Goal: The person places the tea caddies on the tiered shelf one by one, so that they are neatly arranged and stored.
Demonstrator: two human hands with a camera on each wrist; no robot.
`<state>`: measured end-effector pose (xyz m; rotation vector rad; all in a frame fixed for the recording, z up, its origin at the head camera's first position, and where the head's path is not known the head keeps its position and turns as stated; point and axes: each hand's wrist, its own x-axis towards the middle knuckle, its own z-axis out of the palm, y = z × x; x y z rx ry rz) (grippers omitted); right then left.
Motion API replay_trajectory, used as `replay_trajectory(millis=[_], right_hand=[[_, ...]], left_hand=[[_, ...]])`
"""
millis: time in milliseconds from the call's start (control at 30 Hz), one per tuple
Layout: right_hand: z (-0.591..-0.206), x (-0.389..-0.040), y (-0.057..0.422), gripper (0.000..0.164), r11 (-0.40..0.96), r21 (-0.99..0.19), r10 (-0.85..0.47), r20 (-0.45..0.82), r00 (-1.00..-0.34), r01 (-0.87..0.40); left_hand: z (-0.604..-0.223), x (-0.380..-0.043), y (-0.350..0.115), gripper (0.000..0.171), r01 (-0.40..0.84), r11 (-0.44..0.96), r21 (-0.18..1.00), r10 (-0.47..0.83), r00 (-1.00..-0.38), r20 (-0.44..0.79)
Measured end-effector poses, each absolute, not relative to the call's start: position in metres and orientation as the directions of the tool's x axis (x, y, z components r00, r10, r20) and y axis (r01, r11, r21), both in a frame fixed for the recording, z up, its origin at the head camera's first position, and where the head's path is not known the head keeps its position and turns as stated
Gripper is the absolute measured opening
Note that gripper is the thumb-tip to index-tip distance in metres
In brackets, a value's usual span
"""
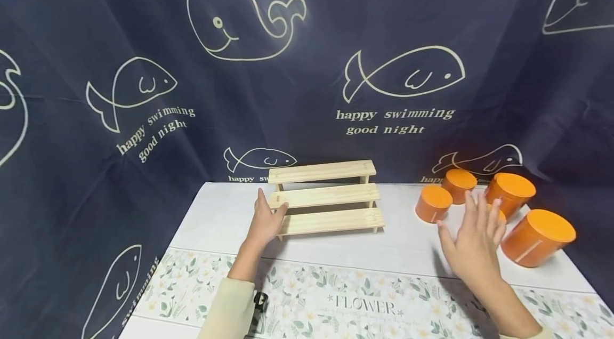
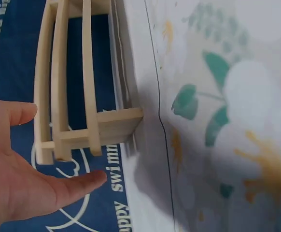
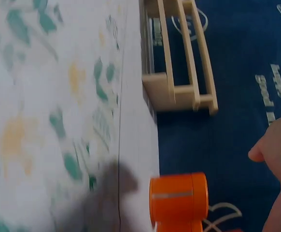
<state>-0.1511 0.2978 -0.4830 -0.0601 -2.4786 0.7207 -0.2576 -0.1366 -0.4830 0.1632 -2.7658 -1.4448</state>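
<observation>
Curtain, navy with pale whales and fish, rose behind the three-tier wooden stand! Off at the stand's left end came the left hand, fingers straight, thumb out towards the tiers, grip released; whether skin met wood, I couldn't tell. The stand itself stood upright on the white tabletop, and in front of it ran the floral strip, lettered FLOWER. Over to the stand's right, two small orange cylinders, one just behind the other! Next, the right hand, spread wide, grasping nothing, its fingers partly hiding a third orange cylinder. Farthest right of the stand, two larger orange cylinders, one nearer, one farther back!
</observation>
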Motion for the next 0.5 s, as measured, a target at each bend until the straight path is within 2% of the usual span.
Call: replay_trajectory(millis=[267, 500], right_hand=[[-0.484, -0.155, 0.327, 0.092, 0.794, -0.608, 0.297, 0.382, -0.875, 0.004], [-0.485, -0.154, 0.339, 0.086, 0.677, -0.725, 0.356, 0.168, -0.919, 0.13]], left_hand=[[-0.492, -0.286, -0.137, 0.091, -0.099, 0.486, 0.869, -0.145, -0.989, -0.032], [-0.504, -0.301, -0.128, 0.074, -0.046, 0.41, 0.911, -0.201, -0.979, 0.041]])
